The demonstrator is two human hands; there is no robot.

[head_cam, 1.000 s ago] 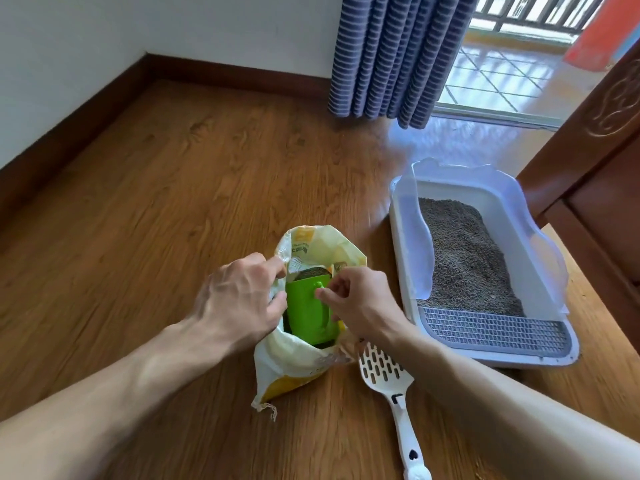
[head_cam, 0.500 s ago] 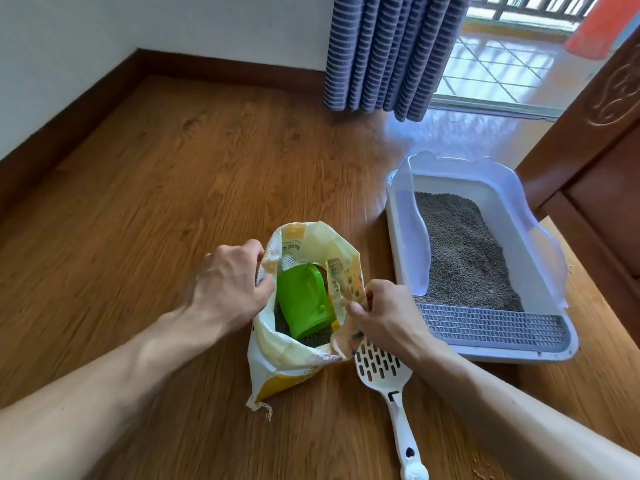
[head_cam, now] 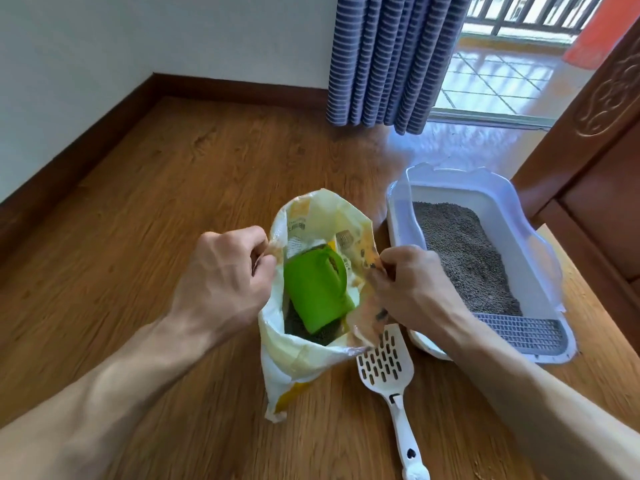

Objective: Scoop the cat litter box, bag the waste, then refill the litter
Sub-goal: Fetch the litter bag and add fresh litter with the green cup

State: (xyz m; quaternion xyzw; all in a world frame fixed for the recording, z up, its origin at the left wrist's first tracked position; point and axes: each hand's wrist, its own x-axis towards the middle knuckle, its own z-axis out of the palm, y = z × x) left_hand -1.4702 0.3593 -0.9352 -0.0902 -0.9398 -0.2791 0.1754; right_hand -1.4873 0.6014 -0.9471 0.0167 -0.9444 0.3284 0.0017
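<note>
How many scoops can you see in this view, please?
2. A green scoop sits inside the open litter bag, on the litter. A white slotted scoop lies on the wooden floor, between bag and litter box.

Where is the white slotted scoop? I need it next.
The white slotted scoop lies on the wood floor, between the litter bag and litter box.

The one camera sits on my head, looking forward and down at the wooden floor (head_cam: 173, 209). It sees my left hand (head_cam: 221, 278) and right hand (head_cam: 412, 289) close up. No second view shares this.
</note>
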